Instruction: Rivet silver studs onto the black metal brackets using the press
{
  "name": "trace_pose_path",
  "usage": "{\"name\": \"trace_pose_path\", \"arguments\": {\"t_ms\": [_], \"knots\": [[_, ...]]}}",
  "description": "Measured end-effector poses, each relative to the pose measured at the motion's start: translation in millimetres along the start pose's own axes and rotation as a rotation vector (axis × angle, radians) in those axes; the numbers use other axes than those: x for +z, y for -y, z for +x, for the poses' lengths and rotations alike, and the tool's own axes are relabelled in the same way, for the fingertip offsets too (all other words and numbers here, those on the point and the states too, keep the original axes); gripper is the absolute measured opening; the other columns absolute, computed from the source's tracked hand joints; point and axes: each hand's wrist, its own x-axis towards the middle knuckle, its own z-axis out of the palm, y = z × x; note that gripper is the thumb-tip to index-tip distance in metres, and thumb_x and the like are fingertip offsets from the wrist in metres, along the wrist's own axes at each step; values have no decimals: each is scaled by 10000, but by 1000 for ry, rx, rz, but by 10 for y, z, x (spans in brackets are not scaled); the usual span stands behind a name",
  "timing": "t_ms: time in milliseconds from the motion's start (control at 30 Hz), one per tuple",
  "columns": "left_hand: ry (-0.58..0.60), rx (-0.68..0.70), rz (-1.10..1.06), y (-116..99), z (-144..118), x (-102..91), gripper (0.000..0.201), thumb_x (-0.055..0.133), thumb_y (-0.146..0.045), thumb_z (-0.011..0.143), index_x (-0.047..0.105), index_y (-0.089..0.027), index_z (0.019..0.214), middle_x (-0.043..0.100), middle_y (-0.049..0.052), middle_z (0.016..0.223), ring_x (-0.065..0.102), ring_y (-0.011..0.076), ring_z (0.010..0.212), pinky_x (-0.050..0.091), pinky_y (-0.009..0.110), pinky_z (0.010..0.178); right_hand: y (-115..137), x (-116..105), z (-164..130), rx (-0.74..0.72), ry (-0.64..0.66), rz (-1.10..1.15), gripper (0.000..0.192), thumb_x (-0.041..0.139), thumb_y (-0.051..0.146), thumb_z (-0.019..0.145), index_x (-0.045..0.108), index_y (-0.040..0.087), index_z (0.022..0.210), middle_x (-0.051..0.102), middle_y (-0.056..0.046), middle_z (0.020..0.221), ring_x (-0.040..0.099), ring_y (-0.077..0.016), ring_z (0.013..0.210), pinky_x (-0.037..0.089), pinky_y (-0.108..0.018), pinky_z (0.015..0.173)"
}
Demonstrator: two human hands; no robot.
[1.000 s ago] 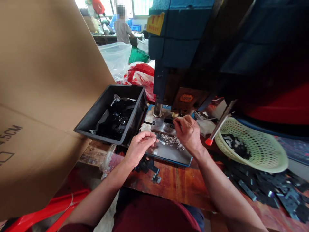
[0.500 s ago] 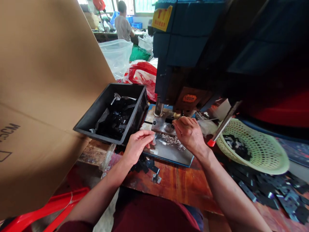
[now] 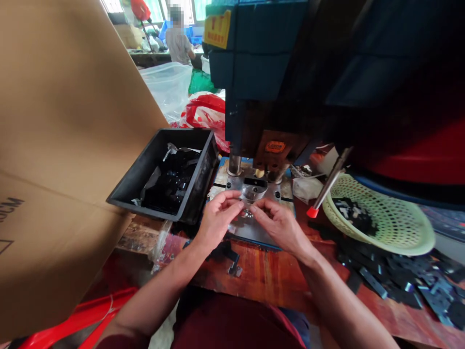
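Observation:
My left hand (image 3: 219, 218) and my right hand (image 3: 279, 223) face each other over the metal base plate (image 3: 241, 234) of a blue press (image 3: 261, 63). On each, thumb and forefinger are pinched together; whatever lies between the fingertips is too small to make out. Small shiny metal pieces (image 3: 247, 213) lie on the plate between the hands. Just beyond the fingertips, a black part (image 3: 255, 182) sits in the steel fixture (image 3: 250, 193) under the press head.
Left of the press stands a black bin (image 3: 196, 194) of dark parts, beside a tall cardboard sheet (image 3: 72, 121). On the right are a pale green basket (image 3: 403, 228), loose black plates (image 3: 410, 281) and a red-tipped lever (image 3: 327, 189). A person (image 3: 178, 41) is in the background.
My right hand has drawn back from the fixture toward me and left, to just beside my left hand. My left hand has shifted slightly right. The view has turned a little.

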Motion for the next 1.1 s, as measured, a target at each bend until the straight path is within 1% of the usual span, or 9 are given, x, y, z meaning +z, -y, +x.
{"name": "trace_pose_path", "arguments": {"t_ms": [100,200,267,333,400,433,633,800,1100], "knots": [[164,284,357,-73,21,-93,290,756,-328,920,778,-242,1196,732,69,1096,683,178,859,573,326,794,-13,-192,72,37,134,61,383,598,559,956,646,212,804,569,21,718,473,-127,663,395,-269,615],[274,481,592,-128,114,-179,206,751,-331,945,789,-242,1127,720,68,1085,687,211,953,581,383,899,-49,-288,122,81,193,102,422,603,611,949,657,214,816,577,18,728,469,-128,648,379,-268,589],[234,571,658,-136,220,-198,184,760,-314,947,786,-236,1111,732,67,1056,683,229,1015,569,409,950,-92,-283,139,93,109,86,456,581,650,959,678,214,868,583,13,725,473,-133,641,372,-272,581],[139,623,689,-130,354,-189,165,778,-280,936,792,-234,1094,748,66,1045,677,230,1014,564,409,944,-142,-255,139,94,-31,49,488,540,680,978,699,219,967,587,11,724,475,-139,639,367,-276,577],[63,637,713,-118,497,-165,151,793,-252,924,802,-240,1074,761,58,1029,665,228,996,557,406,926,-187,-235,121,85,-127,22,501,512,690,992,703,230,1044,588,14,726,479,-143,641,362,-278,576],[48,638,727,-113,566,-151,145,798,-246,920,807,-243,1065,765,55,1018,658,230,991,551,407,921,-205,-232,105,81,-136,11,495,511,686,995,704,233,1045,589,16,727,485,-145,648,367,-278,583],[107,612,829,-67,845,-77,118,797,-277,922,829,-242,1030,767,56,995,642,242,992,529,428,946,-243,-272,-15,58,-118,-79,467,532,643,996,706,217,916,647,-4,758,555,-168,724,431,-300,671],[140,583,881,-61,897,-60,126,777,-300,937,833,-246,1036,770,60,1028,656,244,1005,528,437,967,-262,-286,-63,43,-134,-83,463,531,635,992,708,217,904,658,-9,761,578,-180,738,452,-305,673],[172,560,859,-84,924,-56,126,766,-277,938,820,-222,1038,756,66,1050,664,249,1032,519,423,975,-241,-263,-81,18,-112,-91,414,540,583,1000,713,225,886,667,-11,752,586,-174,719,473,-309,700]]}}
